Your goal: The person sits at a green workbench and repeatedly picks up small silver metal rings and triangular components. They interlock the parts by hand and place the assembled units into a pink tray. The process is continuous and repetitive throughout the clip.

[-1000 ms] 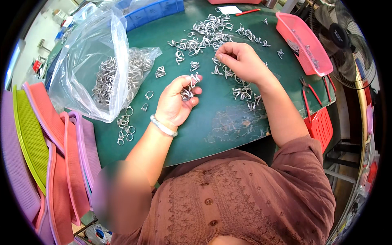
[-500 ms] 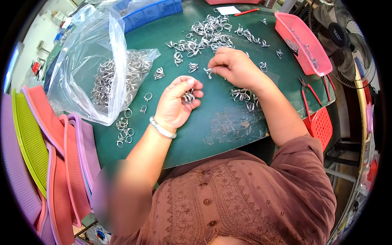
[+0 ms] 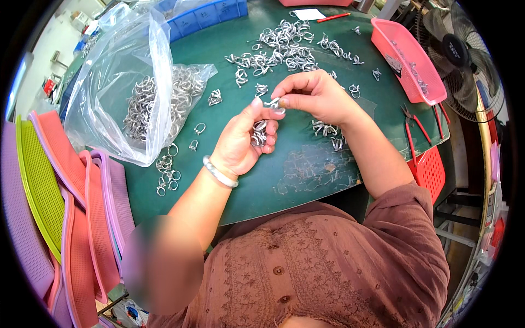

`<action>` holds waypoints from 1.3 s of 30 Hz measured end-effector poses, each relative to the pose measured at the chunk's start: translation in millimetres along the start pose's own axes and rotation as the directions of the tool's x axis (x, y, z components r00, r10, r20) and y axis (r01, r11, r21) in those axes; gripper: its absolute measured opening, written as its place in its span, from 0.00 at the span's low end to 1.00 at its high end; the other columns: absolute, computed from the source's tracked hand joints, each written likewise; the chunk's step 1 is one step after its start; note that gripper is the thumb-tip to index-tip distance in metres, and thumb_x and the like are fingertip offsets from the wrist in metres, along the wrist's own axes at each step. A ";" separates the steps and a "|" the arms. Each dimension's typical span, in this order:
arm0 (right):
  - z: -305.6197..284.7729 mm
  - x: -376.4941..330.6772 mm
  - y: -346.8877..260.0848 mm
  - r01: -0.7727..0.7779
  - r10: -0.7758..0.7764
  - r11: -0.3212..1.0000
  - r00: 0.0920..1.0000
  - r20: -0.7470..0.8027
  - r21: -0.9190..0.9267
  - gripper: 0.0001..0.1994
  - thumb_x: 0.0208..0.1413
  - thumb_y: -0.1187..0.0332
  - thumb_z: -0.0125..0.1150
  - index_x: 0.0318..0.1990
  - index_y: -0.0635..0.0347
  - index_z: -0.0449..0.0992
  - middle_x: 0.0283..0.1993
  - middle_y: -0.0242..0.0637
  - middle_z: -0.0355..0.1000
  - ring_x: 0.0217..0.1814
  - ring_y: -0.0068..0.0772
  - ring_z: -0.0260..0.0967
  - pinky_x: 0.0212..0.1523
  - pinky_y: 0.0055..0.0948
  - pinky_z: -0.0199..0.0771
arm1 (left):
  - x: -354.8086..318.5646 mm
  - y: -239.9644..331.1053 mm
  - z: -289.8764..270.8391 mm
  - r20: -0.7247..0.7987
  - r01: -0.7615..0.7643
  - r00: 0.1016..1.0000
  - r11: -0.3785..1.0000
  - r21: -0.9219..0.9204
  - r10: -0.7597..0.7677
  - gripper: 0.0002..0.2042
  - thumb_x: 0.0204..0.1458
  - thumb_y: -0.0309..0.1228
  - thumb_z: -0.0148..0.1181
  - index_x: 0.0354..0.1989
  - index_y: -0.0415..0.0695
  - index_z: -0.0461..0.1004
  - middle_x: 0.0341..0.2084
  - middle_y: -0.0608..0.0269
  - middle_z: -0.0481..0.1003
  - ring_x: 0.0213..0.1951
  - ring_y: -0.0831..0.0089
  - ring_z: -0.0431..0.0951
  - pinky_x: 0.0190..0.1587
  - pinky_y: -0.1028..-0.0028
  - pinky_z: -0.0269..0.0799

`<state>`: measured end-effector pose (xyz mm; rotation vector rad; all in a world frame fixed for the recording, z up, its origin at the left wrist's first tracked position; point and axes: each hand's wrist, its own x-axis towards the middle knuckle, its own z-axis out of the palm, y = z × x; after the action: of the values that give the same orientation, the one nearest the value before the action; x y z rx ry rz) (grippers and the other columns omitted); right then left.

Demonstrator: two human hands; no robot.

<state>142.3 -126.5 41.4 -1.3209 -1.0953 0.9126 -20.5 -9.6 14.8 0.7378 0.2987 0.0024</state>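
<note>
At the bottom of the frame sits a person in a brown buttoned shirt [image 3: 328, 273]. Both arms reach up over a dark green table top [image 3: 306, 169].

Just left of the middle, the left hand [image 3: 240, 139] is cupped, with a pale bracelet [image 3: 219, 172] on the wrist. Its fingers curl around a small bunch of shiny metal wire rings [image 3: 258, 133] that rests in the palm.

Just above and to the right, the right hand [image 3: 314, 95] pinches one small silver metal ring [image 3: 272, 103] between thumb and fingers. This ring hangs right over the left hand, touching the tip of the left thumb. The two hands are very close together.

A few loose silver rings [image 3: 167, 175] lie on the table to the left of the left wrist. At the far left edge stand flat mesh trays in purple, green and pink [image 3: 49, 186].

Farther up on the left lies a big clear plastic bag full of metal rings [image 3: 142, 104]. At the top middle, beyond the right hand, a heap of silver metal rings [image 3: 281, 49] is spread on the table. In the upper right sits a pink plastic basket [image 3: 410, 60], with red-handled pliers [image 3: 415, 128] below it.
</note>
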 end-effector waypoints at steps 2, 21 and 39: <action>3.0 -1.5 -3.4 0.158 -0.149 0.963 0.987 0.058 -0.217 0.05 0.50 0.79 0.58 0.35 0.65 0.76 0.34 0.31 0.73 0.36 0.20 0.69 0.39 0.19 0.69 | 0.3 -1.6 -0.5 0.016 -0.017 1.000 0.999 0.033 0.016 0.14 0.57 0.40 0.50 0.38 0.41 0.71 0.23 0.69 0.68 0.24 0.80 0.66 0.25 0.81 0.62; 9.6 17.9 26.0 0.296 -0.297 0.588 0.945 0.139 -0.753 0.17 0.44 0.79 0.55 0.46 0.62 0.71 0.52 0.42 0.65 0.52 0.46 0.63 0.51 0.37 0.66 | 1.1 -17.0 6.5 0.017 -0.393 0.878 0.700 0.596 0.479 0.07 0.50 0.22 0.56 0.38 0.41 0.73 0.28 0.69 0.72 0.25 0.86 0.68 0.26 0.85 0.63; 1.4 11.4 17.4 -0.037 0.018 0.950 0.998 -0.065 -0.309 0.02 0.49 0.79 0.57 0.31 0.65 0.73 0.32 0.31 0.71 0.33 0.21 0.68 0.36 0.20 0.69 | -6.4 -18.2 8.9 0.313 -0.272 0.856 -0.155 0.950 0.412 0.09 0.40 0.22 0.54 0.30 0.44 0.78 0.22 0.56 0.71 0.24 0.65 0.73 0.29 0.71 0.70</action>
<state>145.4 -114.0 25.0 -1.6142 -1.2092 0.7339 -26.1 -29.7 10.7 2.4224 0.1186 0.4132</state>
